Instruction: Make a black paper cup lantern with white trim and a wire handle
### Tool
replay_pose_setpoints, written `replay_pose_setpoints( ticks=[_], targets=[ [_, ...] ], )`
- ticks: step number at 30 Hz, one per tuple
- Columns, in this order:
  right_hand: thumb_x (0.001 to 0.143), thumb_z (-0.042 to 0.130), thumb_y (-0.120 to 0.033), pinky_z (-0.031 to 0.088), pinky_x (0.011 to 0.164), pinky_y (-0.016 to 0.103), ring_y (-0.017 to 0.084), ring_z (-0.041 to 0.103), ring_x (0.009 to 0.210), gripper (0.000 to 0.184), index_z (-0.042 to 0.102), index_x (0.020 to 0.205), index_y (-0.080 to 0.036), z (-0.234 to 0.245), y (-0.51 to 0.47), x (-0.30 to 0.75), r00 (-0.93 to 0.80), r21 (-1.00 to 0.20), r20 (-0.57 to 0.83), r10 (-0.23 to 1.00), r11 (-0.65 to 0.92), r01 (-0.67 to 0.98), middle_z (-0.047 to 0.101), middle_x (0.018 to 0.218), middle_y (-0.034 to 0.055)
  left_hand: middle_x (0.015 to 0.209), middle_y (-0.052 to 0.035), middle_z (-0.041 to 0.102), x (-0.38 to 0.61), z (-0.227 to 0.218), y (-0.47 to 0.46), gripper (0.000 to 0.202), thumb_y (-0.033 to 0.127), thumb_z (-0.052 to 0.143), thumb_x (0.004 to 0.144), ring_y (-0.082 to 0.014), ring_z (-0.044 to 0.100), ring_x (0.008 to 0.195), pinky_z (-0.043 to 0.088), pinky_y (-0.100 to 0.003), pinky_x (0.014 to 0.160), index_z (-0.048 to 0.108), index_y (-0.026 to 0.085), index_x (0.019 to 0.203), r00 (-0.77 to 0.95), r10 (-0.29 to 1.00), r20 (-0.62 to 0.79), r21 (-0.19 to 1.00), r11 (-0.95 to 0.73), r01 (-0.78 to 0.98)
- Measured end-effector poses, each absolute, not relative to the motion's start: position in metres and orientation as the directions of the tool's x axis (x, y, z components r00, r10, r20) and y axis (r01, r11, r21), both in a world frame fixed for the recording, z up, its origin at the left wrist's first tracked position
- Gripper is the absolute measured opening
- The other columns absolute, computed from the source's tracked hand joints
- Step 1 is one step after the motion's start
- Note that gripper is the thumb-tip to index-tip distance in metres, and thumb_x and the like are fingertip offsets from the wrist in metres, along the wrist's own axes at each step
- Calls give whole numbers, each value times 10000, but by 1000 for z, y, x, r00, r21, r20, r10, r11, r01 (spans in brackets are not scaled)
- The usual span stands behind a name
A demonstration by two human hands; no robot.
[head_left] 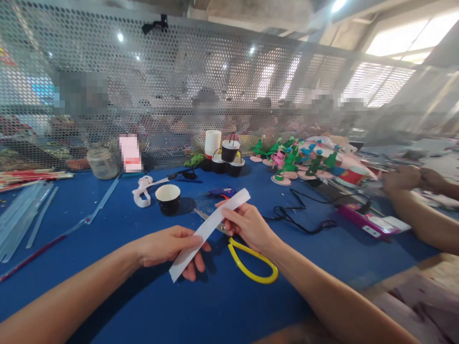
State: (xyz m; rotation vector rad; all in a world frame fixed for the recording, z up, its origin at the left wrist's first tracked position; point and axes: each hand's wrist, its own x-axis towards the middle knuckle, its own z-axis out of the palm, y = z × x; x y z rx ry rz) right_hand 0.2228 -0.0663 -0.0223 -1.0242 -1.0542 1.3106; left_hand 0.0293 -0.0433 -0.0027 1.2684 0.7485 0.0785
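This is a craft workshop, with something of a small factory floor about it. The blue bench (pixel 186 317) is spread with handwork supplies: translucent sticks (pixel 21 220) heaped at left, a blue glue gun (pixel 221 192) near the middle, scissors (pixel 234 255) with yellow handles, a stack of white cups (pixel 213 142) farther back. Toward the far right stand many small green figures (pixel 292 163) on round pink bases (pixel 281 181) — much the same piece repeated, as in batch work. Nearer at right, a purple power strip (pixel 369 223) lies beside another person's arm (pixel 418 210). Beyond the bench rises a perforated metal screen (pixel 172 62); high windows (pixel 412 36) at far right suggest an industrial hall.
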Motion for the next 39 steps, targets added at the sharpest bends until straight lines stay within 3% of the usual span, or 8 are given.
replay_pose_setpoints(
  ticks=[7, 10, 12, 18, 29, 32, 35, 39],
  targets=[
    [685, 613, -328, 336, 407, 191, 53, 424, 401, 262, 582, 868, -144, -21, -70, 222, -60, -969, 26, 998, 10, -248, 498, 462, -60, 596, -12, 621, 32, 0, -42, 266, 356, 554, 728, -104, 561, 445, 394, -221, 467, 553, 115, 840, 708, 522, -476, 879, 307, 365],
    [650, 648, -312, 367, 427, 200, 65, 456, 452, 361, 573, 962, -148, -22, -73, 215, -188, -985, 28, 982, -4, -170, 544, 541, -45, 585, -1, 611, 34, -4, -45, 237, 337, 548, 738, -98, 552, 426, 397, -220, 460, 541, 122, 838, 689, 565, -454, 890, 317, 327],
    [648, 645, -306, 361, 421, 199, 64, 451, 454, 306, 601, 899, -136, -24, -75, 211, -262, -996, 17, 965, -7, -90, 553, 543, -38, 604, -10, 619, 36, -5, -46, 237, 338, 548, 747, -97, 554, 428, 416, -233, 481, 542, 121, 841, 706, 547, -450, 890, 334, 309],
    [683, 619, -301, 357, 409, 178, 52, 429, 443, 187, 615, 771, -136, -24, -72, 208, -264, -996, 22, 964, -3, -95, 486, 478, -64, 812, -100, 643, 34, -3, -43, 367, 407, 504, 779, -181, 628, 707, 483, -309, 642, 601, 78, 909, 802, 426, -419, 828, 542, 144],
    [647, 618, -218, 375, 443, 188, 65, 485, 481, 180, 602, 806, -135, -4, -57, 199, -355, -989, -4, 935, -56, -136, 547, 528, -42, 570, -19, 622, 31, -7, -40, 336, 397, 682, 626, -52, 486, 370, 399, -174, 381, 608, 97, 758, 774, 517, -365, 830, 557, 19],
    [659, 624, -288, 383, 459, 186, 62, 490, 506, 226, 572, 821, -140, -3, -56, 194, -310, -980, -31, 950, -90, -179, 548, 586, -37, 487, 15, 574, 34, -3, -39, 289, 330, 730, 577, -55, 491, 374, 403, -169, 400, 556, 107, 635, 673, 658, -338, 856, 513, -72],
    [713, 562, -426, 379, 449, 186, 64, 488, 526, 296, 557, 754, -133, -3, -59, 191, -290, -991, -40, 956, -75, -112, 552, 637, -10, 560, 7, 598, 37, 0, -42, 256, 296, 716, 602, -70, 540, 444, 439, -187, 463, 547, 115, 669, 536, 794, -287, 901, 414, -131],
    [694, 589, -419, 327, 398, 175, 50, 429, 457, 289, 549, 714, -134, -1, -59, 188, -236, -999, -41, 971, -38, 14, 503, 549, -39, 567, 10, 586, 40, 1, -52, 255, 318, 685, 633, -75, 533, 408, 390, -179, 407, 539, 114, 675, 544, 815, -201, 970, 245, -8]
  ],
)
